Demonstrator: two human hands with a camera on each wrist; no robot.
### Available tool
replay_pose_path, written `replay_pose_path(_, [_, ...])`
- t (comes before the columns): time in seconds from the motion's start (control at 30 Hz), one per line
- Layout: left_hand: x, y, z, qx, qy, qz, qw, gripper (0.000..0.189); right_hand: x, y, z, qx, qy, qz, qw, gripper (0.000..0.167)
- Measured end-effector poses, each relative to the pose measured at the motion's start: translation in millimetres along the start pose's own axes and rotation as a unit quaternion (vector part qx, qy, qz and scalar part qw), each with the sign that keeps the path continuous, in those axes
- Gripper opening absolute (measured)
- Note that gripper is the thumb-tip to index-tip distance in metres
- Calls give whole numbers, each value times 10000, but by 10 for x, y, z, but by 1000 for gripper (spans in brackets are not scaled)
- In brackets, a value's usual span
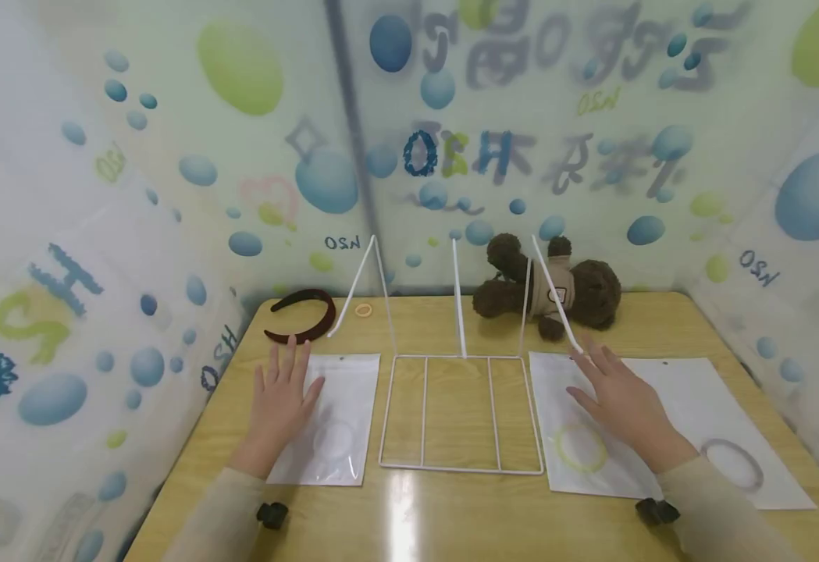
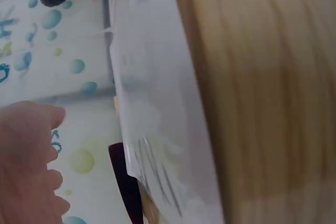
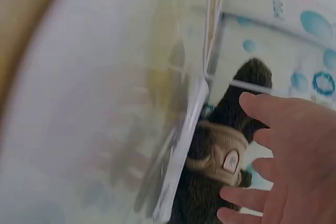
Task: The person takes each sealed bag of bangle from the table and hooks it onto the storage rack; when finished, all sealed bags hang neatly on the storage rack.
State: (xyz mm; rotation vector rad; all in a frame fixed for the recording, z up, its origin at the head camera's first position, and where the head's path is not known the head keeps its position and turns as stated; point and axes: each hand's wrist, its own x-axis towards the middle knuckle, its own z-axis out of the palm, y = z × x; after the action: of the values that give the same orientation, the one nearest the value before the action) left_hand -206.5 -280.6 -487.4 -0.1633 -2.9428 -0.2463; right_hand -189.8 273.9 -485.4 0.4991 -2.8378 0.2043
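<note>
My left hand (image 1: pixel 281 402), fingers spread, is over a white plastic bag (image 1: pixel 356 390) that shows a pale ring inside. With its fingers apart too, my right hand (image 1: pixel 623 398) overlaps a second plastic bag (image 1: pixel 546 382), which shows a yellow-green ring (image 1: pixel 581 462). A third bag (image 1: pixel 704 398) with a grey ring (image 1: pixel 760 468) lies to the right of it. Neither hand holds anything. Between the hands stands a white wire rack (image 1: pixel 423 414) with a rectangular base and upright prongs. One prong ends right at the right fingertips.
At the back left lie a dark red headband (image 1: pixel 325 316) and a small peach-coloured ring (image 1: pixel 363 305). A brown teddy bear (image 1: pixel 595 293) in a beige top lies on its side at the back right, partly behind the rack. Bubble-printed curtains surround the wooden table (image 1: pixel 451 515).
</note>
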Motion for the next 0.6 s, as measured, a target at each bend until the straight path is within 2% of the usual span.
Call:
replay_pose_path(0.17, [88,-157,30,408,-159,319,9985,68,-25,-258,39,331,261,-747,9963,54])
replay_pose_path(0.23, [134,-225,36,373,-273,407,9981,66,-33,-346,64,480,350,-1083,9923,48])
replay_pose_path(0.37, [214,-391,38,-10,-545,406,9977,58,-46,-475,104,614,269,-1593,9850,39])
replay_pose_path(0.5, [303,-540,33,-539,-806,329,9947,51,-66,-525,107,571,104,-1918,9797,34])
replay_pose_path(0.6, [375,-613,41,-982,-843,345,9910,47,-88,-524,108,564,170,-2126,9754,33])
